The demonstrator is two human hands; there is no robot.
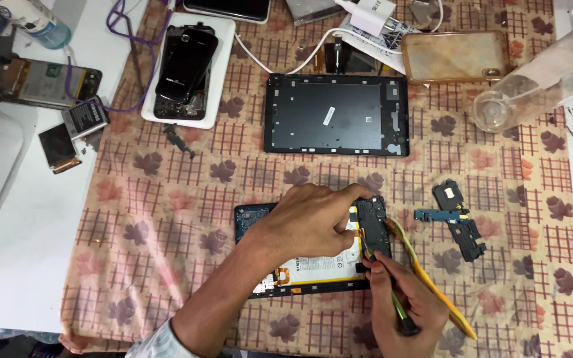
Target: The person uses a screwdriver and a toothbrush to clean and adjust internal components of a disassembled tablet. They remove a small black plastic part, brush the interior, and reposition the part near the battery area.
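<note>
An opened tablet lies on the patterned cloth, showing its white battery and a blue circuit board at the left end. My left hand rests on top of it, fingers pressing near the black part at its right end. My right hand grips a thin green-handled tool whose tip meets the tablet's right edge. A long yellow strip curves past that hand.
The black tablet back cover lies further away. Small black and blue parts sit to the right. A dismantled phone on a white tray, loose batteries, a clear phone case, a plastic bottle and white cables surround them.
</note>
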